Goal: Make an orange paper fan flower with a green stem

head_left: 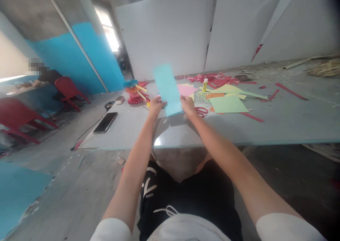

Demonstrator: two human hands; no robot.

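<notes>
Paper sheet held in both hands at a work surface, seen from the head camera; clock positions are read from the sheet, with 12 o'clock straight ahead. A light blue paper sheet [167, 87] was raised and slightly tilted above the grey bench [127, 131]. The left hand [156, 105] and the right hand [188, 105] each held it in a narrow grip near its lower end, one at either long edge; the fingers were partly hidden by the paper. Red scissors [201, 110] lay just beside the right hand, at 4 o'clock. A pink paper sheet [186, 89] lay near at 2 o'clock, and a glue stick [204, 85] stood upright beyond it. A pale green paper sheet [227, 104] lay at 3 o'clock among yellow paper pieces [225, 89]. A red and orange paper decoration [135, 92] stood at 10 o'clock, and a black smartphone [105, 122] lay at 8 o'clock. Red paper strips [290, 91] were scattered at the bench's far right. A red plastic chair [69, 92] stood on the floor beyond the bench, at 10 o'clock.
</notes>
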